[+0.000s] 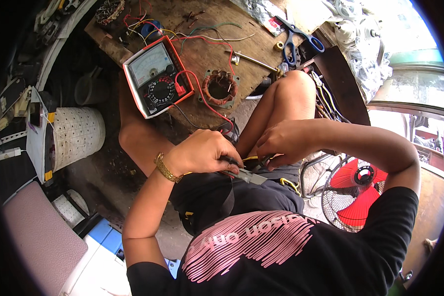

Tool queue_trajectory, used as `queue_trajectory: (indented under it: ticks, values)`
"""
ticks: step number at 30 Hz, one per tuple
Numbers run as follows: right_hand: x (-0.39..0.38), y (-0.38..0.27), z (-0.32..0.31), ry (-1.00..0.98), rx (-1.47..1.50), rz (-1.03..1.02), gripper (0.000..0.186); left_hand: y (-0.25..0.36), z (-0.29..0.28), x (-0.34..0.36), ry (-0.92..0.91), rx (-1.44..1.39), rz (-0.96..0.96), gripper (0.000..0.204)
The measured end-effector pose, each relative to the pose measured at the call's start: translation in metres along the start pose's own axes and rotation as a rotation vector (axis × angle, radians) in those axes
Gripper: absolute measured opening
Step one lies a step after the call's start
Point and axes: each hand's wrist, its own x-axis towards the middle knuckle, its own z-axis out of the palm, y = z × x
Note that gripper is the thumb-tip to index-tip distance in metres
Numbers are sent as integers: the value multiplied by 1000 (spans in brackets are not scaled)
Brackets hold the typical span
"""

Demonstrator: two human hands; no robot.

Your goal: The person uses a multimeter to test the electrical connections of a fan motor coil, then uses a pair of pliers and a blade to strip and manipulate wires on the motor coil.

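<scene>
My left hand (202,152), with a gold bracelet at the wrist, is closed over my lap. Its fingers pinch a flat grey metal blade (252,177) that points to the right. A short dark piece (229,160) also shows at these fingertips; its kind is unclear. Close by on the right, my right hand (287,142) has its fingers curled together near the blade, and what they hold is mostly hidden. Beyond my hands, an analog multimeter (155,79) in its open red-edged box lies on the wooden board. Beside it sits a motor stator (219,88) with copper windings.
Blue-handled scissors (292,43), a long metal rod (256,61) and loose wires lie on the wooden board (202,49). A red-bladed fan (355,192) stands close at my right. To the left are a white perforated basket (79,129) and a padded seat (42,232).
</scene>
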Motion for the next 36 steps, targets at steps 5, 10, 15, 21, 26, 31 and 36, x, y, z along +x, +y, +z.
queue_trajectory:
  ticks: [5, 10, 15, 21, 26, 31, 36]
  values:
    - [5, -1, 9, 47, 8, -39, 34, 5, -1, 2, 7, 38, 39, 18]
    - [5, -8, 1, 0, -15, -23, 38, 10, -3, 3, -20, 155, 18, 16]
    - [6, -10, 1, 14, -55, -26, 39, 9, 0, 3, -38, 166, 8, 17]
    - [3, 12, 3, 24, -150, -41, 35, 11, -2, 0, 20, 194, -14, 18]
    - [-48, 69, -76, 504, -101, 326, 36, 8, 0, -4, 399, -23, -68, 16]
    - [-70, 165, -129, 1248, -302, 910, 36, 4, 9, 6, 730, -387, -131, 15]
    - [-77, 230, -130, 1410, -345, 947, 42, 6, 6, 26, 829, -556, -101, 16]
